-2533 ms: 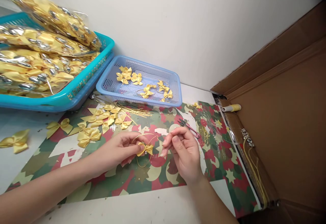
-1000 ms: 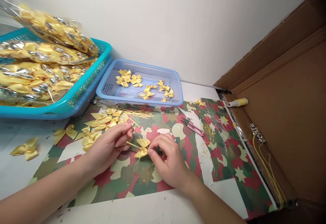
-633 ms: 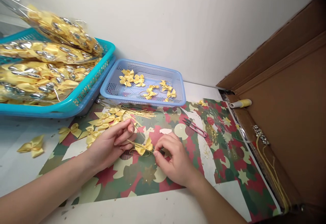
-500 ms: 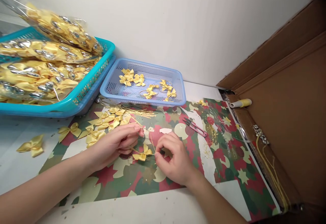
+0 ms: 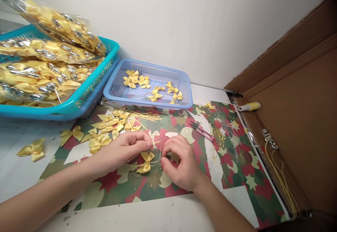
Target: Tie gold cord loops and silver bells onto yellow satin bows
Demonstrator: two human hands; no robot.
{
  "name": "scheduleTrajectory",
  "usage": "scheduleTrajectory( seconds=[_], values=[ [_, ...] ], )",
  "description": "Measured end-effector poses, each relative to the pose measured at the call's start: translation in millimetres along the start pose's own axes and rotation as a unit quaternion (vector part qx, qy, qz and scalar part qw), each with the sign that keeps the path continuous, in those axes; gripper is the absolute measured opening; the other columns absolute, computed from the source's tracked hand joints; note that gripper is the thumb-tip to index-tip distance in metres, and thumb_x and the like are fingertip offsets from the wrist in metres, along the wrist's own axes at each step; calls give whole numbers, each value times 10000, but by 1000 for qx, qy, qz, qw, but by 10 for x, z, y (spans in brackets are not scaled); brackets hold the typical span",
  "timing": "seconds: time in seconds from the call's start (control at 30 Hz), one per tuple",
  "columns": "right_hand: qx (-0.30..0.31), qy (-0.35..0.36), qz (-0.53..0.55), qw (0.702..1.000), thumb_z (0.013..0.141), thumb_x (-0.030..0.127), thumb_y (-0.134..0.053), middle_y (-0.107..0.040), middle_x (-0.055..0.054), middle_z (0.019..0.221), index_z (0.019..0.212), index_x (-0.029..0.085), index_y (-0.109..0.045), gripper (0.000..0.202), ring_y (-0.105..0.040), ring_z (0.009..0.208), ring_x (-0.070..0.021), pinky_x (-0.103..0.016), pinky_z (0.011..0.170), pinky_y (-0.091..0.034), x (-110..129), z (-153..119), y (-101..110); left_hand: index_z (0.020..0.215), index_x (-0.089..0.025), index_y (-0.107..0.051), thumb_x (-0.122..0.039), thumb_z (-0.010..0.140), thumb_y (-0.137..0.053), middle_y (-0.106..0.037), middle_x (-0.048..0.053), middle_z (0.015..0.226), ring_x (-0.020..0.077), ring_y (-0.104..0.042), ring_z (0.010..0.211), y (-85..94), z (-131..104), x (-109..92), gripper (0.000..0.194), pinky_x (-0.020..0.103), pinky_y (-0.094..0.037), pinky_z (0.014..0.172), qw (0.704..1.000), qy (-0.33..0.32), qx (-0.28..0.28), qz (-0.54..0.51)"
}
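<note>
A yellow satin bow (image 5: 145, 162) hangs on thin gold cord just below and between my hands. My left hand (image 5: 133, 146) is closed in a pinch on the gold cord (image 5: 160, 151), whose short ends stick out past the fingertips. My right hand (image 5: 181, 160) is curled, thumb and forefinger pinched together where the cord runs up to them; the exact grip is partly hidden. More loose yellow bows (image 5: 99, 142) lie left of my left hand, beside a bundle of gold cords (image 5: 147, 116).
At the back stands a blue basket (image 5: 147, 104) with several bows. A turquoise basket (image 5: 76, 105) holds bagged bows (image 5: 44, 73). Pink-handled thread snips (image 5: 202, 131) lie on the patterned sheet (image 5: 126, 189). Cardboard (image 5: 295, 119) rises at right, with a yellow-tipped tube (image 5: 249, 106) by it.
My left hand has turned, with thumb and fingertips now further right. The bow between my hands has shifted slightly left and turned more upright. My right hand has barely moved.
</note>
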State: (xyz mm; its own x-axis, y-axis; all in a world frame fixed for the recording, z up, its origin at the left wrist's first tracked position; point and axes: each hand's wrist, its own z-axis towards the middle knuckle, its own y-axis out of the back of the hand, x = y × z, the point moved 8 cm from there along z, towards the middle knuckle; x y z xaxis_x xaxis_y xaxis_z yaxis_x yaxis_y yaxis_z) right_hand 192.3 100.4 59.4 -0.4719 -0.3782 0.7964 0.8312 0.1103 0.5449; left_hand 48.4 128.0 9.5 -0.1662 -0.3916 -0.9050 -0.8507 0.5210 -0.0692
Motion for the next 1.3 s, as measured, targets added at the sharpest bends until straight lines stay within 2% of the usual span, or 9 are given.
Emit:
scheduleTrajectory(
  seconds=[0.13,0.3,0.47,0.67,0.8,0.93,1.1,1.2,1.3],
  values=[
    [-122,39,-17,992,814,197,-584,-652,-21,813,890,215,-585,78,-596,790,-197,-351,734,-452,80,-45,174,756,-203,-619,-569,881,-602,-315,-86,566,92,-241,499,-11,-40,-39,387,193,-222,445,999,-35,-15,37],
    [-137,80,-72,985,863,186,-660,-705,-5,795,937,217,-621,90,-633,769,-188,-336,722,-427,173,-81,97,726,-188,-632,-555,925,-534,-418,-53,577,104,-336,515,-46,-83,-93,428,212,-259,466,988,-80,-37,130],
    [-185,106,-110,971,875,189,-696,-703,8,753,860,211,-605,95,-630,717,-167,-326,719,-390,229,-131,64,763,-192,-687,-462,951,-508,-419,-64,524,103,-352,467,-65,-121,-124,374,214,-266,433,964,-137,-74,217],
    [-163,78,-167,969,906,200,-637,-684,16,725,806,197,-585,112,-587,689,-156,-330,758,-341,166,-112,-38,799,-186,-715,-308,951,-510,-302,-104,483,87,-327,410,-100,-202,-274,283,198,-277,410,916,-241,-109,302],
    [-142,100,-204,963,935,178,-587,-653,23,692,784,191,-573,152,-541,667,-145,-330,759,-310,167,-109,-80,825,-185,-723,-261,939,-530,-322,-109,481,81,-354,397,-125,-241,-362,237,192,-281,409,882,-287,-124,354],
    [-112,122,-223,961,957,166,-538,-619,22,669,761,185,-582,202,-499,652,-139,-329,741,-295,179,-102,-117,817,-203,-703,-235,936,-523,-363,-113,460,79,-360,383,-148,-261,-357,218,191,-275,410,857,-308,-124,394],
    [-83,124,-207,967,933,144,-514,-593,27,655,705,179,-560,235,-461,630,-128,-323,714,-281,191,-97,-154,776,-215,-634,-251,927,-513,-443,-101,469,84,-393,383,-133,-269,-261,197,198,-278,422,830,-329,-145,427],
    [-77,122,-196,970,915,127,-510,-558,29,624,667,179,-527,254,-432,619,-129,-320,689,-276,196,-105,-169,776,-223,-612,-257,935,-501,-465,-97,478,90,-399,386,-140,-262,-203,197,208,-282,433,823,-330,-146,439],
    [-72,125,-182,973,914,123,-497,-520,26,602,649,184,-503,272,-407,608,-133,-315,656,-275,196,-116,-182,771,-224,-595,-259,939,-499,-472,-86,490,105,-415,414,-150,-271,-227,196,222,-282,441,821,-333,-145,441]
  ],
)
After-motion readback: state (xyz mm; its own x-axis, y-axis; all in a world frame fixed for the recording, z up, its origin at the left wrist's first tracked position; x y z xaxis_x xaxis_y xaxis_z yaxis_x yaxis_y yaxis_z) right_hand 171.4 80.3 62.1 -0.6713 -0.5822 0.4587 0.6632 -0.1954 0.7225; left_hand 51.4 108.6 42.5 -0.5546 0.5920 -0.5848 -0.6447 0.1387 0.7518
